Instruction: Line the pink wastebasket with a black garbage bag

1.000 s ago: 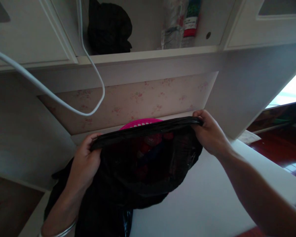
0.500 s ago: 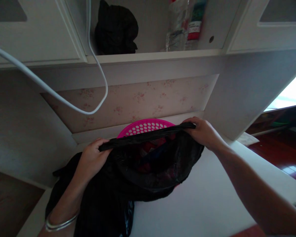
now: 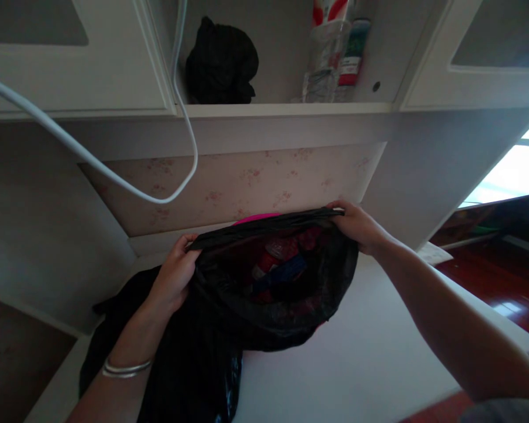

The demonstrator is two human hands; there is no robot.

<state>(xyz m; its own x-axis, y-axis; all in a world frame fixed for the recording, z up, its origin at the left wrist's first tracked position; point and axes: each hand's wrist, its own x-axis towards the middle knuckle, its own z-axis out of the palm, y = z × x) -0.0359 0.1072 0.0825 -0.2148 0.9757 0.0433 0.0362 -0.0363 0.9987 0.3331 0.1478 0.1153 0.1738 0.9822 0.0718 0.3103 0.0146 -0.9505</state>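
A black plastic bag (image 3: 264,332) lines a pink basket (image 3: 256,218), of which only a bit of the rim shows behind the bag. My left hand (image 3: 176,273) pinches the bag's far edge at its left end. At the right end, my right hand (image 3: 357,226) is closed on the same edge, which is stretched straight between them. Inside the mouth lie a dark blue item (image 3: 282,275) and a red bottle-like item (image 3: 267,261), both dim. More black plastic (image 3: 189,370) spreads under my left forearm.
Above is an open cabinet shelf (image 3: 286,110) with a crumpled black bundle (image 3: 223,61), a clear plastic container (image 3: 324,61) and a green-and-red can (image 3: 354,53). A white cable (image 3: 114,176) hangs at the left. The white desktop (image 3: 335,376) extends right.
Both hands have lifted the bag's far edge slightly, covering more of the pink rim. The bag's mouth gapes wider and its contents show more. The view has shifted a little.
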